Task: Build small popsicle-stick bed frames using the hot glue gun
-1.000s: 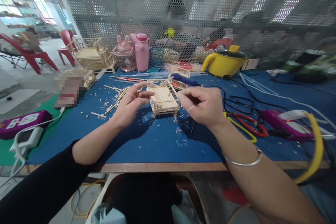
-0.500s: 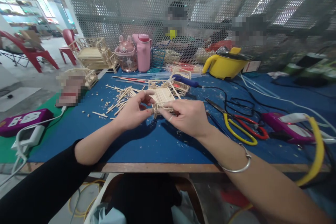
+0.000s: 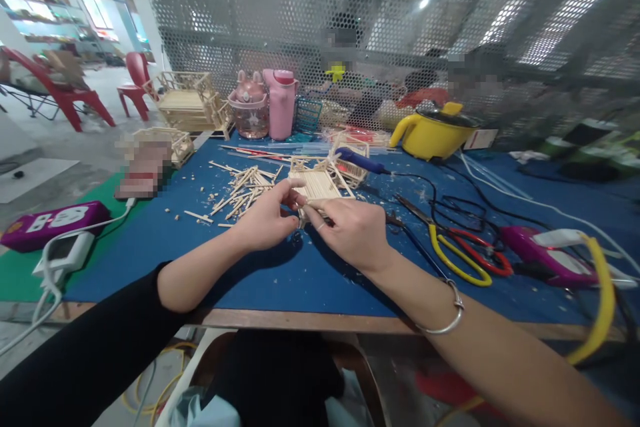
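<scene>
A small wooden stick model (image 3: 316, 183) with a slatted deck lies on the blue table mat, just beyond my hands. My left hand (image 3: 270, 215) is at its near left corner, thumb and fingers closing on its edge. My right hand (image 3: 353, 223), with a ring, pinches the near edge beside the left fingertips. The fingers hide most of that edge, so small parts between them cannot be made out. Loose wooden sticks (image 3: 245, 192) are piled left of the model. A blue-handled tool (image 3: 363, 161) with a cord lies behind it on the right.
Scissors with yellow and red handles (image 3: 460, 253) lie at the right, near black cords. A yellow pot (image 3: 435, 135), a pink bottle (image 3: 281, 107) and a larger stick model (image 3: 187, 103) stand behind. A phone (image 3: 145, 167) lies at the left. People are behind the mesh screen (image 3: 250, 20).
The camera view has shifted slightly. The right hand's fingers have moved closer to the left fingertips, and both hands remain at the model's near edge.
</scene>
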`<state>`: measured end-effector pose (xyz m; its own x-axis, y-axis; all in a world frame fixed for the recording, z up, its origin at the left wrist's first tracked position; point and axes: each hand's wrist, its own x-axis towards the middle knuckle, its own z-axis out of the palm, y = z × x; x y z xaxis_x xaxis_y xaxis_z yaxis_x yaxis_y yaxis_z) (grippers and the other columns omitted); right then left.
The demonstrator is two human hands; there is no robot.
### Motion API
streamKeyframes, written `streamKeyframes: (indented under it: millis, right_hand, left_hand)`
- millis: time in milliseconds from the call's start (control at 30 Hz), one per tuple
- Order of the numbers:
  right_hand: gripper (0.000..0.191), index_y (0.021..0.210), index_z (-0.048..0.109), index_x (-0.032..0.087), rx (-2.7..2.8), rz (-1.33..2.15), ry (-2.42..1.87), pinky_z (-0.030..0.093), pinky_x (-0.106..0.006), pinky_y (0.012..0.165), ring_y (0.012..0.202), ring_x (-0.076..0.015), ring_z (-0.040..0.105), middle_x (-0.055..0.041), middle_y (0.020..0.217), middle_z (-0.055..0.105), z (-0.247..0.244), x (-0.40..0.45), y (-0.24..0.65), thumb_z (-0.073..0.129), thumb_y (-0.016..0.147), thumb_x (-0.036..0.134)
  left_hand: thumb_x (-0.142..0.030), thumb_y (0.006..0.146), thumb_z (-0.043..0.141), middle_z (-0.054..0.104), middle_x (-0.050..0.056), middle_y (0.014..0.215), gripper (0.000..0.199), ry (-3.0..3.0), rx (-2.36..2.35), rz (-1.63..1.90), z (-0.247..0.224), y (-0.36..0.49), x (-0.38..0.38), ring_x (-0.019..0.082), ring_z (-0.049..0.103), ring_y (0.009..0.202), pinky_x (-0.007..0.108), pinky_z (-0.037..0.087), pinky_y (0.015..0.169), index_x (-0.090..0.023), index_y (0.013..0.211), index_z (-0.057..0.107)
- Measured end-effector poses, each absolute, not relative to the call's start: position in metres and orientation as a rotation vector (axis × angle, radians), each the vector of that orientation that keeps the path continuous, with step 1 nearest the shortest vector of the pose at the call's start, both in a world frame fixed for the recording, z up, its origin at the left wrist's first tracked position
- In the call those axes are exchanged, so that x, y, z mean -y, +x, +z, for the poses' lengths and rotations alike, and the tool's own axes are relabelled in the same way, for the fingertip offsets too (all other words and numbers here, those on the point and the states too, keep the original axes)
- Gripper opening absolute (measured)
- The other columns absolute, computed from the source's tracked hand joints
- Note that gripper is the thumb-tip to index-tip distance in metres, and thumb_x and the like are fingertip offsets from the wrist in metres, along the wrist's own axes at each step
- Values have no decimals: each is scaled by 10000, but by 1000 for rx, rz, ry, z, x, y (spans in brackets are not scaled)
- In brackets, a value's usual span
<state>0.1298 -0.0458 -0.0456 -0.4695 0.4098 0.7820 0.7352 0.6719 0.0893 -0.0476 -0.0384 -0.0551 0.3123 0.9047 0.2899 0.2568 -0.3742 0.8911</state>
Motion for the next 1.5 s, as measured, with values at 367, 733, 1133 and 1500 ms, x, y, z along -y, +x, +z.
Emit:
streamKeyframes:
  millis: [367, 733, 1133, 1500]
  right_hand:
    - [243, 627, 648, 175, 2615, -438, -474, 294, -279, 515, 497, -112, 533, 4, 559, 624, -37, 54, 139, 550, 839, 241]
    - [425, 479, 517, 177, 2223, 251, -732, 311, -234, 509, 462, -79, 422, 18, 477, 509, -7, 41, 178, 455, 886, 281]
    - [313, 643, 668, 185, 2153, 190, -1603, 351, -244, 535, 540, -118, 510, 1, 584, 613, 8, 5, 239, 587, 793, 447]
    - [135, 738, 742, 229, 2357, 190, -1673, 433, -251, 632, 768, -191, 659, -68, 814, 735, -35, -15, 216, 678, 760, 346]
  left_hand:
    - [-14, 650, 464, 631, 56, 1020, 563, 1918, -1226, 1046, -55, -54, 32, 140, 597, 877, 261, 493, 725, -145, 1194, 528]
    - [-296, 827, 513, 643, 20, 791, 297, 2158, -1470, 965, -61, -66, 22, 153, 580, 694, 280, 466, 666, -172, 1069, 632]
    - [-375, 873, 471, 648, 47, 833, 323, 2238, -1531, 1050, -68, -71, 15, 173, 590, 726, 294, 494, 672, -164, 1063, 624]
    - [-183, 899, 398, 641, 98, 1249, 380, 2779, -1302, 846, -66, -56, 3, 235, 597, 1116, 444, 472, 991, -223, 1170, 660]
